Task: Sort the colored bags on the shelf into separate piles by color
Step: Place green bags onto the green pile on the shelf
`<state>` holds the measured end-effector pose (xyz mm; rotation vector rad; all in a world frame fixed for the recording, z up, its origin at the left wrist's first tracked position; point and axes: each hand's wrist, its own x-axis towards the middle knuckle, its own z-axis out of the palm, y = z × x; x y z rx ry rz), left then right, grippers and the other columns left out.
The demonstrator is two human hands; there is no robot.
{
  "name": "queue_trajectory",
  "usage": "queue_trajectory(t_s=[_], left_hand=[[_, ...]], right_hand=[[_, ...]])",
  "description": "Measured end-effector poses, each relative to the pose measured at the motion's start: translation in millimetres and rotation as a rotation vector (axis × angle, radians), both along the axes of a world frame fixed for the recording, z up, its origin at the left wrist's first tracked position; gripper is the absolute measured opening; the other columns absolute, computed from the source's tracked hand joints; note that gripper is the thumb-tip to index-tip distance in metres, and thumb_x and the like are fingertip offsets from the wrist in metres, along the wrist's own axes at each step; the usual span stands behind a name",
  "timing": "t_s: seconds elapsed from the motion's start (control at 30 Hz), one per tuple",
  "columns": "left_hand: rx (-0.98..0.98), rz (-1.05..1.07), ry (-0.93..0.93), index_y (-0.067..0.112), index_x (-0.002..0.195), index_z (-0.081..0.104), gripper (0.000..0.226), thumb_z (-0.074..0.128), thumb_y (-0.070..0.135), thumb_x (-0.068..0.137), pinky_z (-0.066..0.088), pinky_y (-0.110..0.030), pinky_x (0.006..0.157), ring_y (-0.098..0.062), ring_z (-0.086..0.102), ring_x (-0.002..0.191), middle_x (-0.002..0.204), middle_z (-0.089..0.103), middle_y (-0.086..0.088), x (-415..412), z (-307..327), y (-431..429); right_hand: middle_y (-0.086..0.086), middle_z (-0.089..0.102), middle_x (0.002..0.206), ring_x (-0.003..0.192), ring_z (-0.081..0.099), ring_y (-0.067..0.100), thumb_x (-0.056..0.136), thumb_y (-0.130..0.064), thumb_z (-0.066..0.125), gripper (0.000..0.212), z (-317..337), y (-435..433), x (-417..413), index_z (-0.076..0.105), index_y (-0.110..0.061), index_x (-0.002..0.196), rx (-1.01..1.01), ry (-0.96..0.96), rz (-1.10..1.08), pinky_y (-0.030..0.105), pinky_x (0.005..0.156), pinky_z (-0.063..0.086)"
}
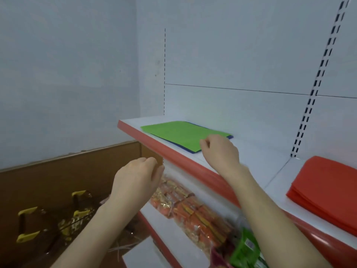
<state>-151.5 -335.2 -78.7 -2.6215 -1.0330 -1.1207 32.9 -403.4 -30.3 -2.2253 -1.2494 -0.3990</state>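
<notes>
Green bag lies flat on the white shelf, toward its left end, as the top layer of a small stack. Beneath it a blue bag shows only as a thin dark edge along the near side and at the right corner. Well apart, at the right end of the same shelf, a pile of red bags rests flat, its layers visible along the near edge; part of this pile runs out of the frame.

Right hand is positioned over the shelf at the near right corner of the green bag, fingers curled inward in a loose, narrow posture. Whether the fingertips pinch the bag corner cannot be determined. Left hand is held in front of and below the shelf's red front edge, fingers together and lightly bent, holding nothing and touching nothing.

On the lower shelf, orange snack packets lie in a row, with green packets just beside them to the right. Behind the shelf stands a white back panel with a slotted upright.
</notes>
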Motion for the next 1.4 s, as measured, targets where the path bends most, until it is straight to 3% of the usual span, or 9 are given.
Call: queue_trajectory(t_s=[0.1,0.23,0.4,0.6,0.8,0.9,0.97,1.1,1.4], left_hand=[[-0.008,-0.035,-0.033,0.013,0.08,0.063,0.031,0.048,0.037,0.093,0.046,-0.031,0.053,-0.019,0.055,0.064,0.07,0.059,0.001,23,6,35],[-0.024,-0.112,-0.047,0.013,0.085,0.062,0.033,0.043,0.039,0.095,0.045,-0.031,0.058,-0.019,0.056,0.071,0.077,0.06,0.001,50,13,75],[-0.023,-0.277,-0.017,0.015,0.093,0.063,0.029,0.044,0.037,0.095,0.035,-0.028,0.055,-0.019,0.055,0.073,0.08,0.061,0.001,90,18,131],[-0.049,-0.41,0.095,0.014,0.11,0.062,0.029,0.05,0.035,0.093,0.045,-0.034,0.074,-0.028,0.058,0.096,0.102,0.064,-0.006,121,30,213],[-0.034,-0.275,0.323,0.008,0.114,0.057,0.046,0.052,0.046,0.089,0.044,-0.036,0.081,-0.033,0.054,0.106,0.113,0.056,-0.015,130,47,293],[-0.112,-0.157,0.479,0.007,0.111,0.057,0.056,0.049,0.057,0.087,0.042,-0.034,0.083,-0.033,0.052,0.109,0.116,0.054,-0.016,134,54,322],[-0.176,-0.147,0.56,0.01,0.11,0.058,0.058,0.049,0.061,0.085,0.04,-0.031,0.083,-0.03,0.053,0.109,0.116,0.056,-0.012,137,54,334],[-0.252,-0.197,0.571,0.01,0.11,0.058,0.056,0.048,0.06,0.086,0.037,-0.029,0.08,-0.027,0.054,0.109,0.117,0.058,-0.01,140,50,340],[-0.003,-0.215,0.453,0.01,0.114,0.056,0.041,0.052,0.043,0.09,0.039,-0.032,0.085,-0.03,0.05,0.11,0.116,0.054,-0.011,138,39,329]], right_hand=[[0.006,0.048,0.076,0.076,0.044,0.027,0.096,-0.023,0.034,0.028,8,26,14,0.043,-0.011,0.072,0.0,-0.002,-0.044,0.029,0.065,0.032],[0.01,0.062,0.096,0.09,0.055,0.03,0.096,-0.026,0.036,0.029,9,43,30,0.058,-0.009,0.089,-0.01,-0.02,-0.129,0.03,0.067,0.035],[0.007,0.057,0.087,0.081,0.048,0.028,0.097,-0.031,0.036,0.027,3,44,36,0.049,-0.015,0.08,-0.052,-0.074,-0.285,0.03,0.066,0.032],[0.009,0.063,0.093,0.092,0.056,0.031,0.096,-0.034,0.04,0.034,-1,54,38,0.061,-0.009,0.088,-0.078,-0.012,-0.543,0.031,0.069,0.038],[0.009,0.062,0.087,0.088,0.057,0.03,0.093,-0.046,0.043,0.044,-9,98,34,0.062,-0.007,0.083,-0.138,0.176,-0.673,0.029,0.07,0.038],[0.003,0.044,0.064,0.075,0.048,0.027,0.09,-0.059,0.04,0.054,-13,112,34,0.039,-0.014,0.06,-0.189,0.26,-0.762,0.029,0.066,0.034],[0.002,0.04,0.063,0.074,0.046,0.025,0.089,-0.063,0.04,0.057,-13,118,33,0.033,-0.016,0.058,-0.223,0.272,-0.812,0.028,0.067,0.033],[0.001,0.041,0.065,0.077,0.047,0.024,0.087,-0.058,0.047,0.052,-12,125,31,0.036,-0.016,0.059,-0.286,0.265,-0.862,0.027,0.068,0.031],[0.011,0.062,0.107,0.094,0.056,0.029,0.093,-0.048,0.047,0.045,-13,137,21,0.035,-0.015,0.065,-0.379,0.041,-0.941,0.028,0.069,0.032]])
